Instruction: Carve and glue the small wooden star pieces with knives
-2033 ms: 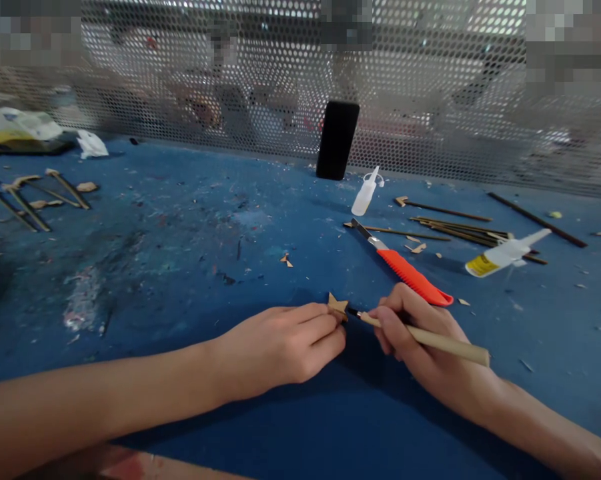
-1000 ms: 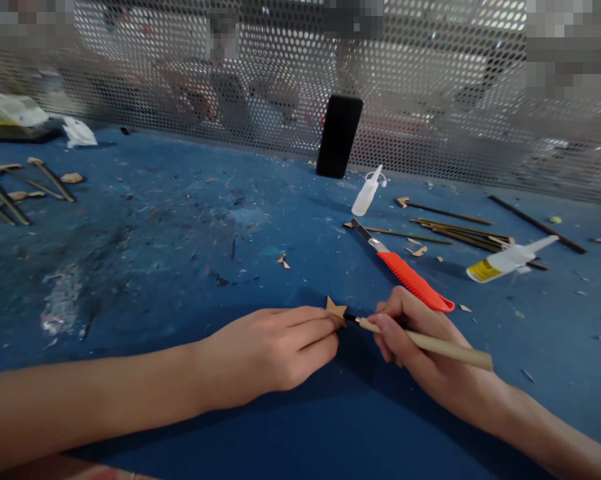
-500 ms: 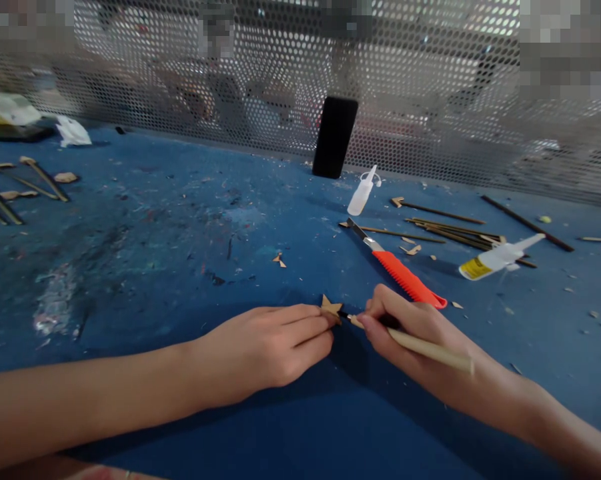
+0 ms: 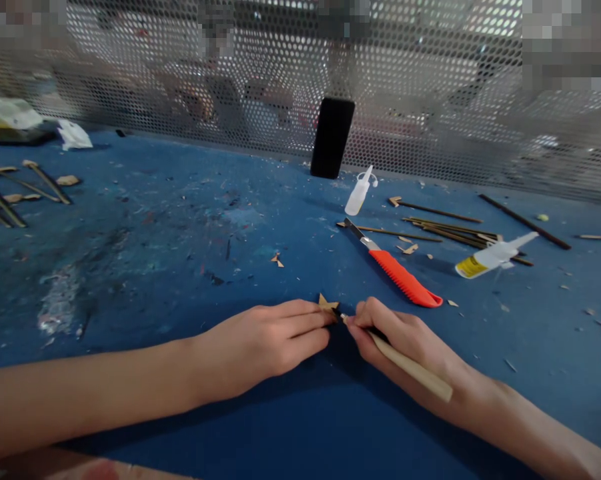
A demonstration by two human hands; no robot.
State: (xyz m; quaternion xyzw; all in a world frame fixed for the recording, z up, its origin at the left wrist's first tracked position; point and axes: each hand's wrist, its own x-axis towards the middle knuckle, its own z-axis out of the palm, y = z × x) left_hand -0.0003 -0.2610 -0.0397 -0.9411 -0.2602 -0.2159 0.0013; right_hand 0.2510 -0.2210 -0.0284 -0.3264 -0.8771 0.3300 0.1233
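A small tan star (image 4: 329, 302), cut from thin wood or card, lies on the blue tabletop. My left hand (image 4: 275, 339) presses its closed fingertips on the star, covering the lower left of it. In a pencil-like pinch my right hand (image 4: 387, 330) grips a slim tool with a pale wooden handle (image 4: 415, 370). The tool's narrow dark tip touches or nearly touches the star's right side; whether it is a blade or bristles I cannot tell. Just beyond my right hand lies a utility knife (image 4: 403, 275) with a red handle and its dark blade out.
Two glue bottles, one upright (image 4: 357, 195) and one lying (image 4: 490, 259), are near thin dark sticks (image 4: 450, 230) and scraps. A black phone (image 4: 333, 138) leans on the perforated metal screen (image 4: 260, 87). Stick frames (image 4: 45, 181) and a white crumpled wrapper (image 4: 74, 135) lie left.
My right hand has shifted slightly left, and the tool's handle end now points lower toward me. The tip sits closer over the star. My left hand stays pressed on the star.
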